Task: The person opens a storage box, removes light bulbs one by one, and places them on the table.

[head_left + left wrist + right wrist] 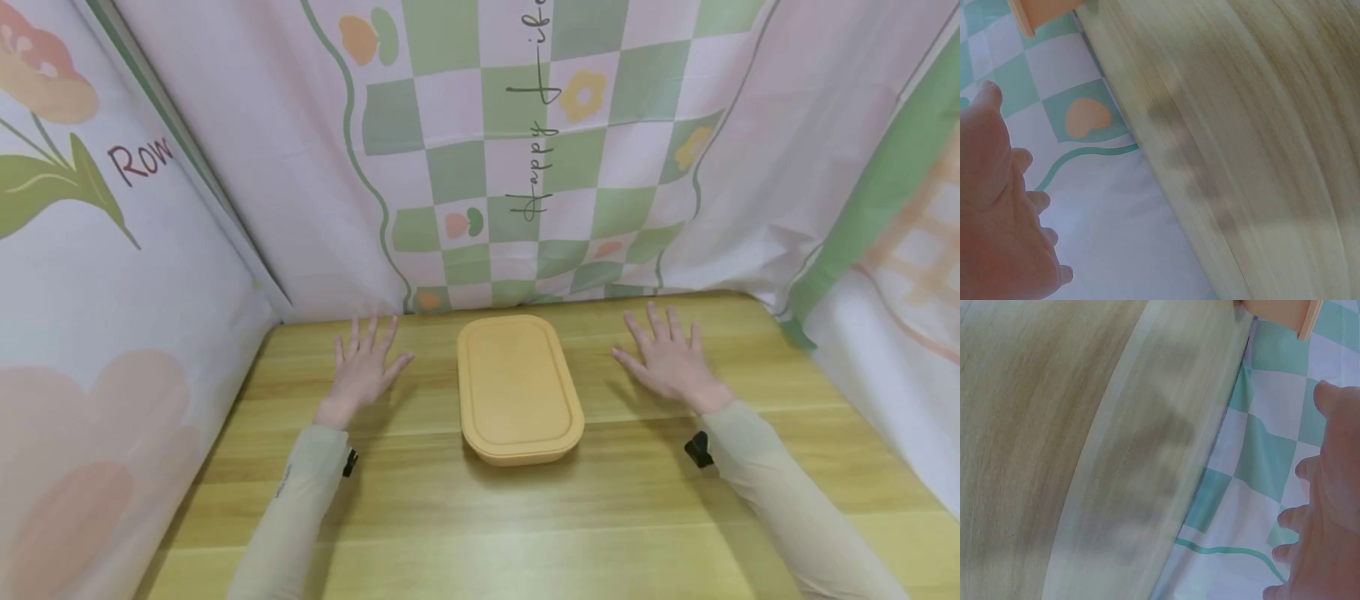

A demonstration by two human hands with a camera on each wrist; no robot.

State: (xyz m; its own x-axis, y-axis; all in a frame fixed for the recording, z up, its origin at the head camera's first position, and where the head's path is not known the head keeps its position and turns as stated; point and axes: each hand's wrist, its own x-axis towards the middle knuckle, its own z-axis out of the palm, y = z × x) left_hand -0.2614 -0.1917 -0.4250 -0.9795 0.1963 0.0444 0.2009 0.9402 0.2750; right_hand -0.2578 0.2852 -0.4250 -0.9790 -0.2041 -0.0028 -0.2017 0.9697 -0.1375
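Note:
A yellow-orange rectangular food container (520, 383) with a rimmed lid on top rests on the wooden table, between the two hands. To its left, the left hand (362, 371) is held with fingers spread, palm down and holding nothing. The right hand (670, 358) mirrors it on the other side, fingers also spread and touching no object. In the left wrist view, part of the container (1047, 14) shows at the top, apart from the left hand (1004, 206). The right wrist view likewise has a corner of the container (1285, 314) above the right hand (1329, 500).
The wooden table (525, 533) ends at a checkered green and white curtain (517, 167) behind the container. A flower-printed cloth (135, 333) borders the left side, and another cloth (892, 350) hangs on the right. Dark clips (699, 450) sit at the wrists.

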